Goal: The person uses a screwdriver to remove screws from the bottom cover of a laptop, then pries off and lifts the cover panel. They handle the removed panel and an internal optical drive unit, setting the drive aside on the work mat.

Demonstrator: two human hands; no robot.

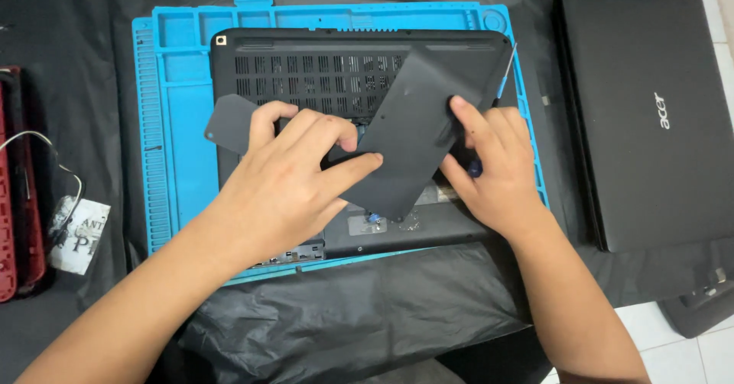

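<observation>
Centre frame: an upturned black laptop [306, 71] lies on a blue work mat [172, 124]. Left hand [287, 181] pinches the loose access cover [413, 136], lifted and skewed over the open bay. Right hand [493, 170] steadies the cover's right edge while gripping a screwdriver [505, 71]. Judged step: cover removal. Next calls for lifting it clear without snagging. A second, closed laptop [642, 116] sits at right.

A floor of white tiles [692, 338] is seen at the lower right, largely covered by crumpled black plastic sheeting [344, 315], and the scene is lit evenly and brightly from above.
</observation>
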